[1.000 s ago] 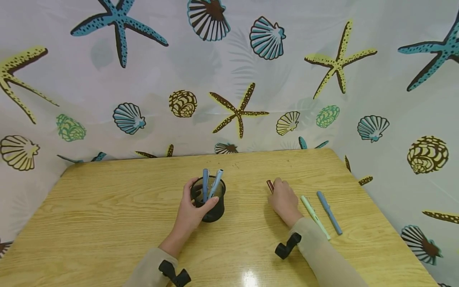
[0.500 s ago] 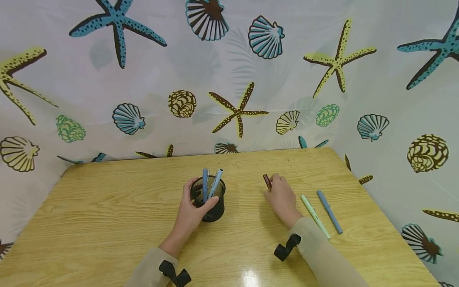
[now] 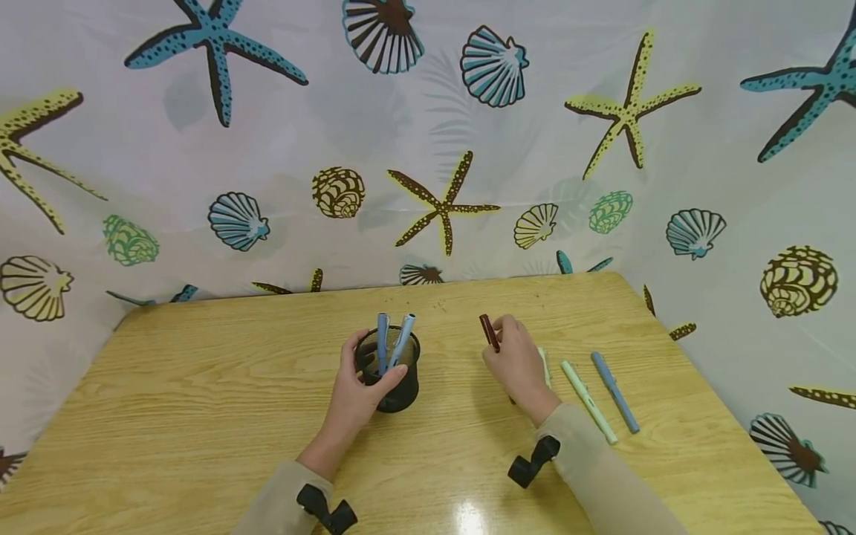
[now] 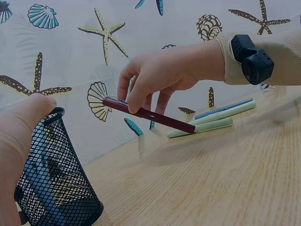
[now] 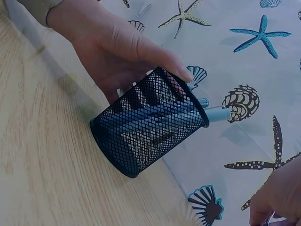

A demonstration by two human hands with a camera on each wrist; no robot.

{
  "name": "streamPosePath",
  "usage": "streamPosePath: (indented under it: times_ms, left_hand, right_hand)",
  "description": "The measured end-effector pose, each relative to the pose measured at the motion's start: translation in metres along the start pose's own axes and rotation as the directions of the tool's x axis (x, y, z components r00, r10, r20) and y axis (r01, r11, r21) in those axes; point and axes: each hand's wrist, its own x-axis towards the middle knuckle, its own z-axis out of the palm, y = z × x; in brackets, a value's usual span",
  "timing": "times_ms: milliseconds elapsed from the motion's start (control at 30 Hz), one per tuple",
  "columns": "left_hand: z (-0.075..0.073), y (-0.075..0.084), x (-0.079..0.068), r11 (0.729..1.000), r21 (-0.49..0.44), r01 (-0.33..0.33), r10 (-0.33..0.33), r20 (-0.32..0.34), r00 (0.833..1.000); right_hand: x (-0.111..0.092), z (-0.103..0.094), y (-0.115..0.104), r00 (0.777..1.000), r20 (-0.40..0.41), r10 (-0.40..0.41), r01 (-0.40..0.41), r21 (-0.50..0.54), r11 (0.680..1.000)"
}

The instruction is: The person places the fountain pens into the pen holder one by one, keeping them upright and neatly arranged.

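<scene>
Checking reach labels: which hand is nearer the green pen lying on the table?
Right. The right hand, holding the dark red pen, is just left of the green pen; the left hand grips the mesh cup, farther off.

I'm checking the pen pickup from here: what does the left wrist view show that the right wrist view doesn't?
Only the left wrist view shows the right hand pinching the dark red pen clear of the table, with three pens lying behind it. Only the right wrist view shows two blue pens sticking out of the cup's mouth and the left hand gripping its rim. Both show the black mesh cup and the seashell backdrop.
</scene>
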Motion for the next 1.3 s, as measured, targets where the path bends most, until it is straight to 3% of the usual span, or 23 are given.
streamPosePath:
  times_ms: [667,900,1200,1300]
  left_hand:
    - [0.0,0.001,-0.001,1.0,-0.005,0.004,-0.004,-0.002,1.0]
    - [0.001,0.002,-0.001,1.0,0.002,0.005,-0.005,-0.004,1.0]
    - [0.001,0.001,-0.001,1.0,-0.009,0.002,-0.002,0.0,1.0]
    - [0.001,0.01,-0.004,1.0,-0.015,0.011,-0.011,0.006,1.0]
  right_hand:
    - [0.001,-0.002,-0.019,0.996,-0.052,-0.069,0.076,0.165,0.983]
    - [0.001,-0.003,-0.024,0.982,-0.103,-0.157,0.176,0.211,0.962]
    - [0.002,0.0,-0.028,0.973,-0.137,-0.188,0.221,0.291,0.931]
    - [0.003,0.0,-0.029,0.963,-0.16,-0.217,0.257,0.301,0.918]
